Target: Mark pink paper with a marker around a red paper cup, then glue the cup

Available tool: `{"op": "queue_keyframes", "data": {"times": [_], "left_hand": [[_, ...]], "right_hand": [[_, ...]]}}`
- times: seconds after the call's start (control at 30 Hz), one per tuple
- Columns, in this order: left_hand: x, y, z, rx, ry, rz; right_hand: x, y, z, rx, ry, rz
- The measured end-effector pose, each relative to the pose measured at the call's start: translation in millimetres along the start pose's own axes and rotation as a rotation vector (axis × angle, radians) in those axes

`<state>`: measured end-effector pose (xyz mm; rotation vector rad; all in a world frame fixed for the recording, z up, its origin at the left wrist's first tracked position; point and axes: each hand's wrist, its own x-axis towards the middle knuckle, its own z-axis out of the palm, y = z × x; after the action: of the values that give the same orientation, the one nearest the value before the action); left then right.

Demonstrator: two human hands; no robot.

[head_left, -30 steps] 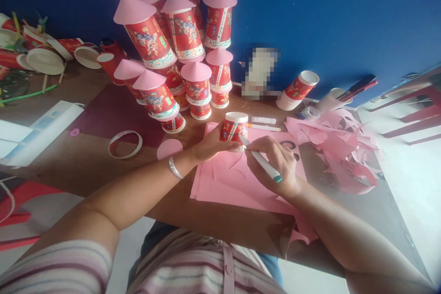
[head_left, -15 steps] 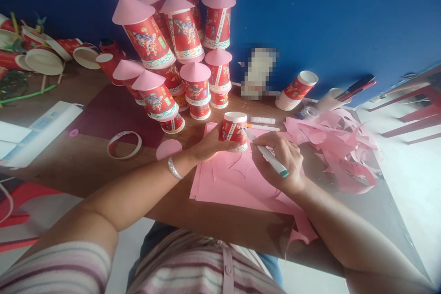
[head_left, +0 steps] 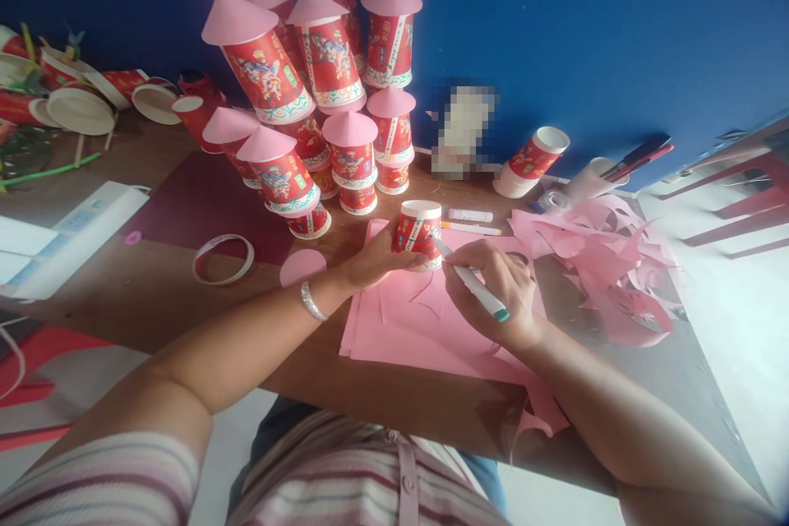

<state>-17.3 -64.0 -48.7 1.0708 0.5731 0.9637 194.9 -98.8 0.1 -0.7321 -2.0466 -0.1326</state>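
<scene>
My left hand (head_left: 377, 263) is wrapped round a red patterned paper cup (head_left: 417, 232) with a white rim, keeping it above pink paper sheets (head_left: 400, 329). In my right hand (head_left: 498, 288) is a white marker pen (head_left: 477, 289) with a green end, its tip at the right side of the cup; whether it touches, I cannot tell. A white capped tube (head_left: 469, 214) and an orange-and-white marker (head_left: 472, 228) lie just behind the cup. To the left of it rests a pink paper disc (head_left: 302, 267).
Stacked red cups with pink cone roofs (head_left: 329, 49) stand at the back left. Pink paper scraps (head_left: 610, 263) pile up on the right, near a pen cup (head_left: 595, 179) and a stack of cups (head_left: 533, 160). A white cup ring (head_left: 223, 260) lies left.
My right hand and the marker have shifted slightly left and down along the cup's side. My left hand and the cup have stayed in place.
</scene>
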Motion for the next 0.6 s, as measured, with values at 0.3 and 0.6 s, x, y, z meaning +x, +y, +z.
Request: {"op": "queue_keyframes", "data": {"times": [0.3, 0.6], "left_hand": [[-0.6, -1.7, -1.8, 0.022, 0.023, -0.030], [-1.3, 4.6, 2.7, 0.003, 0.005, 0.003]], "right_hand": [[2.0, -2.6, -1.1, 0.044, 0.013, -0.034], [2.4, 0.2, -3.3, -0.023, 0.031, -0.001]]}}
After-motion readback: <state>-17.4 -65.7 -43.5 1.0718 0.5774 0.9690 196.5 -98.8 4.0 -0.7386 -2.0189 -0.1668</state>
